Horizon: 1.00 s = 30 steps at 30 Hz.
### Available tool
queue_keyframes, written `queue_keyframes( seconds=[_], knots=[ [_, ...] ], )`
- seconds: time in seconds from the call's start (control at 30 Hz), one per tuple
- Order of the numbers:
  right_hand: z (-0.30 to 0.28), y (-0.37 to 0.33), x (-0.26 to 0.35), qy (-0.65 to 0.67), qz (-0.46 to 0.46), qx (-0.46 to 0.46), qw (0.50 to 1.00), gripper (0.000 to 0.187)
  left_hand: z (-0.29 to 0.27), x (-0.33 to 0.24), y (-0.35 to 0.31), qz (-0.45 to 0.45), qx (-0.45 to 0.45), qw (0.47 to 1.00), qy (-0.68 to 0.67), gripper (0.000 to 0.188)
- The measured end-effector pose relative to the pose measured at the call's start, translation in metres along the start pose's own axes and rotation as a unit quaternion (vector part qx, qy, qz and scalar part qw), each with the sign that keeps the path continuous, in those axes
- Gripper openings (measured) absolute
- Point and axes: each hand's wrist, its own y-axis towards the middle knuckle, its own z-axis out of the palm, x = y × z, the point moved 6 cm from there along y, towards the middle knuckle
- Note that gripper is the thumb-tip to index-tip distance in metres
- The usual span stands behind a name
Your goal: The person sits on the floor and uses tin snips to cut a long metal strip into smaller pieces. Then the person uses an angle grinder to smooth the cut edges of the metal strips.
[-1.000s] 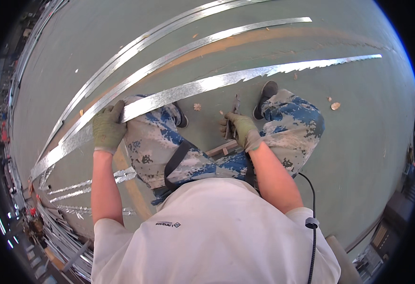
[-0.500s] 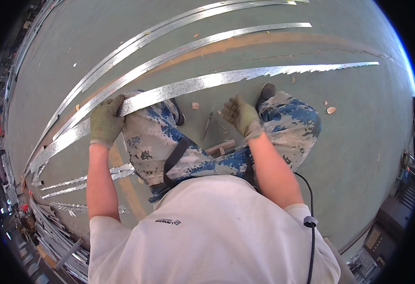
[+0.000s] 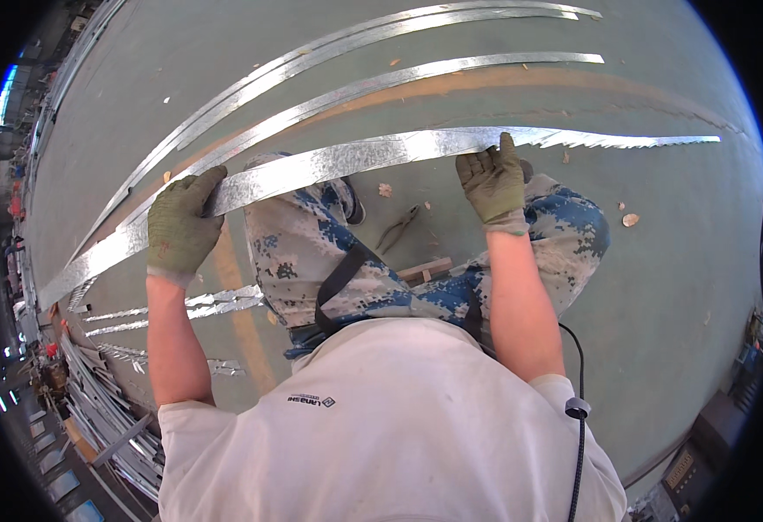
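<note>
A long, shiny sheet-metal strip (image 3: 338, 162) spans my knees, its right part cut into saw-like teeth. My left hand (image 3: 181, 224), in a green work glove, is closed round the strip above my left knee. Farther right, my right hand (image 3: 493, 184), gloved alike, grips the strip's near edge where the teeth begin, its thumb up against the metal. Some of its fingers are hidden by the strip. On the floor between my feet lies a pair of pliers (image 3: 397, 230) with its handles apart.
Several plain metal strips (image 3: 381, 80) lie on the green floor beyond. Toothed strips (image 3: 225, 300) rest at my left, near a stack of metal lengths (image 3: 107, 418). A small wooden piece (image 3: 425, 271) sits below me. Dry leaves (image 3: 630, 220) dot the floor.
My right hand has moved from above the floor near my right knee up to the strip and taken hold of it. My left hand keeps its grip. The whole view has shifted slightly.
</note>
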Motion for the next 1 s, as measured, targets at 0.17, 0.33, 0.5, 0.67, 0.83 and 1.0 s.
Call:
queue_keyframes(
  seconds=[0.17,0.33,0.5,0.67,0.83,1.0],
  knots=[
    [0.035,-0.025,0.02,-0.017,-0.02,0.068,0.997,0.033,0.007,0.018,-0.014,-0.009,-0.012,0.998,-0.064,0.054],
    [0.077,-0.058,0.042,-0.054,-0.055,0.136,0.988,0.037,0.019,0.025,-0.03,0.007,-0.06,0.993,-0.098,0.048],
    [0.107,-0.083,0.048,-0.088,-0.062,0.15,0.983,0.037,0.023,0.009,-0.04,0.041,-0.105,0.986,-0.12,0.063],
    [0.129,-0.093,0.035,-0.097,-0.049,0.21,0.972,0.035,-0.002,-0.071,-0.031,0.14,-0.14,0.98,-0.027,0.069],
    [0.175,-0.116,0.016,-0.121,-0.038,0.234,0.964,0.039,-0.016,-0.102,-0.011,0.146,-0.178,0.972,0.036,0.059],
    [0.209,-0.127,0.01,-0.165,-0.044,0.253,0.952,0.043,-0.041,-0.077,0.0,0.194,-0.208,0.955,0.085,0.052]
  ],
)
